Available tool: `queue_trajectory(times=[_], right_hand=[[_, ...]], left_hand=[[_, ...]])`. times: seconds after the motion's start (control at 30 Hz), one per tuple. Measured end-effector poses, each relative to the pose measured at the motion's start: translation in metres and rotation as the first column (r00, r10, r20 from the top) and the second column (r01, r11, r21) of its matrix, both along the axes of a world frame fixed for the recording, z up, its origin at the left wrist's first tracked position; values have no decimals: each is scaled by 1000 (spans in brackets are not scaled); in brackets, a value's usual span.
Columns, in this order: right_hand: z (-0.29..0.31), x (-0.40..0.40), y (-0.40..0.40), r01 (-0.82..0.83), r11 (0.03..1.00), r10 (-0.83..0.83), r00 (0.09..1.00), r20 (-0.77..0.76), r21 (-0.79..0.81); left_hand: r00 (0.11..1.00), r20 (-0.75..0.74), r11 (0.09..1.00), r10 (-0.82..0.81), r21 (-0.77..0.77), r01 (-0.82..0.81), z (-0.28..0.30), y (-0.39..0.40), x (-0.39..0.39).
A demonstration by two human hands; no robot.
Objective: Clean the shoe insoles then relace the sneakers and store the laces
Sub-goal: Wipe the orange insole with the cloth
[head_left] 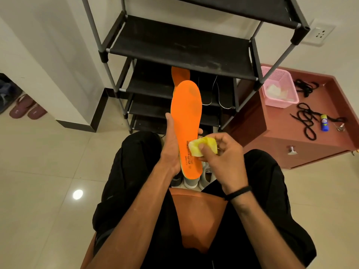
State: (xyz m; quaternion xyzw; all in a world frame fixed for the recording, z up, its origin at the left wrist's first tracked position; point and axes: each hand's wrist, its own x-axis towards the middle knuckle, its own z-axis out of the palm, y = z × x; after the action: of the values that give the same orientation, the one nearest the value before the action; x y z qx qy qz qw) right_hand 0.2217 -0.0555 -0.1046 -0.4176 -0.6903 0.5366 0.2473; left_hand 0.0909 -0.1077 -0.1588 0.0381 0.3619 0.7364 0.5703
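Note:
My left hand (171,144) grips an orange insole (187,117) by its left edge and holds it upright in front of me, heel end down. My right hand (223,152) pinches a crumpled yellow cloth (202,147) against the insole's right edge near the heel. A second orange insole (179,74) leans on a middle shelf of the black shoe rack (174,51). Grey-white sneakers (191,181) stand on the floor between my knees, mostly hidden by the insole. Black laces (307,121) lie loose on the reddish cabinet top (275,123).
A pink basket (279,90) holding pale cloths, a small blue bottle (324,123) and more black laces (305,88) sit on the cabinet. Dark shoes with white-edged soles (213,94) rest on the rack. Maroon slippers (27,109) lie far left. I sit on an orange stool (202,220).

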Motion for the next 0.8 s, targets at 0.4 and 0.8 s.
queue_trajectory(times=[0.4,0.8], right_hand=[[-27,-18,-35,-271,822,133,947,294,501],[-20,-20,-39,-251,814,161,964,211,524]], left_hand=[[988,141,996,64,-77,-54,-5,-3,8],[960,261,994,98,-72,-82,-2,-10,-4]])
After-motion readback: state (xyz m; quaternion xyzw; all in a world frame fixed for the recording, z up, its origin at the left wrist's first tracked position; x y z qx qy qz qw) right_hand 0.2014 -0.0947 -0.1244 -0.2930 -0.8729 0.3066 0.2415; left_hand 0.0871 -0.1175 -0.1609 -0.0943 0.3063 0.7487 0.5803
